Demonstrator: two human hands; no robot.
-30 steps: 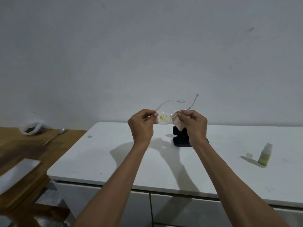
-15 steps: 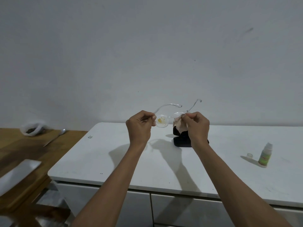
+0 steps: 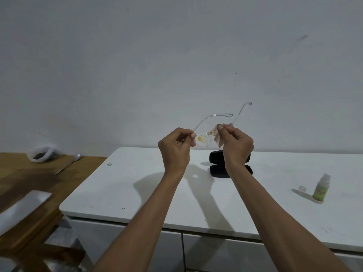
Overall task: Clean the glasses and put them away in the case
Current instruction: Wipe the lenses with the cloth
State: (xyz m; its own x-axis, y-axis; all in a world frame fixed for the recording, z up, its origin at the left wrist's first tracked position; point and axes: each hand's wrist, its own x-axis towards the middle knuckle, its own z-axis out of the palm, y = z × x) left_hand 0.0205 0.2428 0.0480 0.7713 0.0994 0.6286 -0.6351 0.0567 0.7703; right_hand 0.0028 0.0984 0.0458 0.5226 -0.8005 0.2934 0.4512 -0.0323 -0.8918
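Glasses (image 3: 204,141) raised higher, left hand (image 3: 174,149) pinching frame, right hand (image 3: 236,146) seemingly pinching cloth (image 3: 217,137) over lens.

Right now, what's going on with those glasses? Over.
Left hand pinches glasses; right hand rubs cloth on other lens. Yellow smear on left lens. Case open on counter, nothing in the way.

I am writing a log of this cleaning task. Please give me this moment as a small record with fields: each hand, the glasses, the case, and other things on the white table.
left hand: pinches the glasses at the frame
right hand: holds a cloth against the other lens
glasses: clear frame, in the air, yellow stain on the visible lens
case: black, open, on the white table
spray bottle: upright, cap beside it
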